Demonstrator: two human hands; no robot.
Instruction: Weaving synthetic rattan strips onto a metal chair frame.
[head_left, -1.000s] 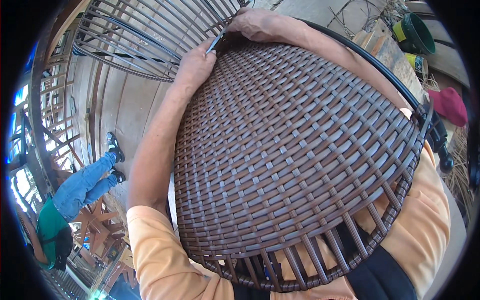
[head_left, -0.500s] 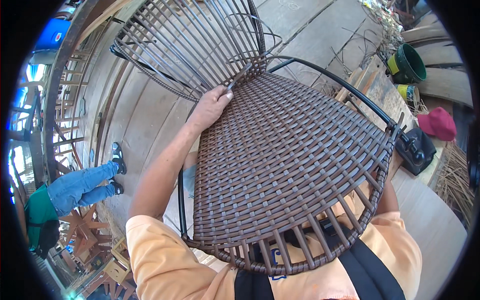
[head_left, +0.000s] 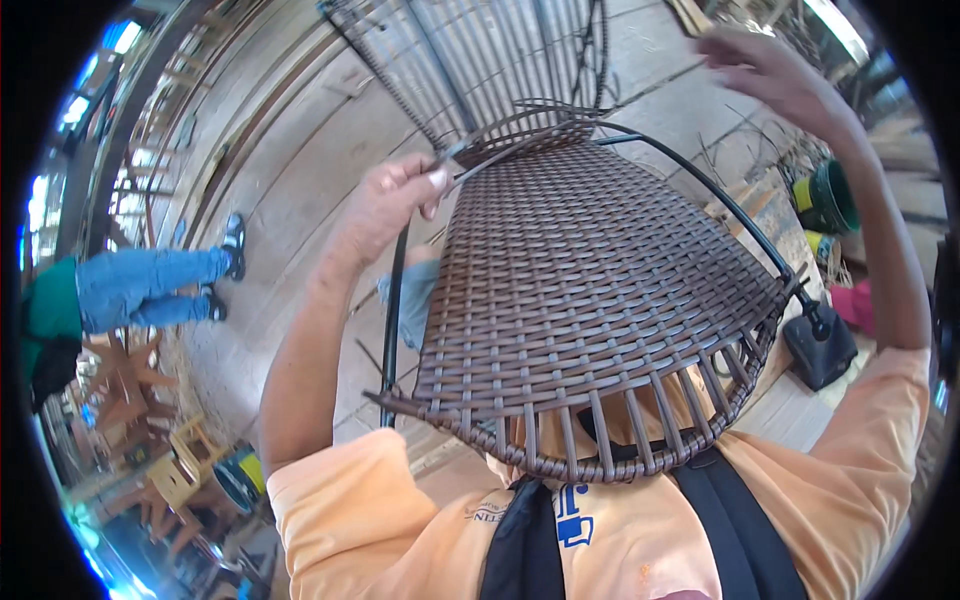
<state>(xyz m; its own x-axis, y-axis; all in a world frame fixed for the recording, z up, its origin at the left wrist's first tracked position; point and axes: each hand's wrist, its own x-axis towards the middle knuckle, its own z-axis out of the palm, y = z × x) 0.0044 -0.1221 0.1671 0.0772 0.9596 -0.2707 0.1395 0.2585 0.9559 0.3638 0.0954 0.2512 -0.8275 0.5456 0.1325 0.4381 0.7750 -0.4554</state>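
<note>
A chair with a dark brown woven wicker seat (head_left: 590, 300) on a black metal frame (head_left: 395, 310) rests against my chest, its barred back (head_left: 490, 60) pointing away from me. My left hand (head_left: 385, 200) pinches loose wicker strands (head_left: 470, 160) at the seat's far left corner. My right hand (head_left: 770, 70) is lifted off the chair, blurred, above its right side, and I cannot tell whether it holds a strand. I wear an orange shirt with black straps.
A person in blue jeans and a green top (head_left: 130, 290) stands on the concrete floor at left. Wooden chair frames (head_left: 150, 420) lie at lower left. Green buckets (head_left: 825, 195) and a pink cloth (head_left: 865, 305) are at right.
The chair has tilted down, showing more of its back. My left hand has shifted from a flat grip on the seat's rim to pinching strands. My right hand has come off the chair and risen.
</note>
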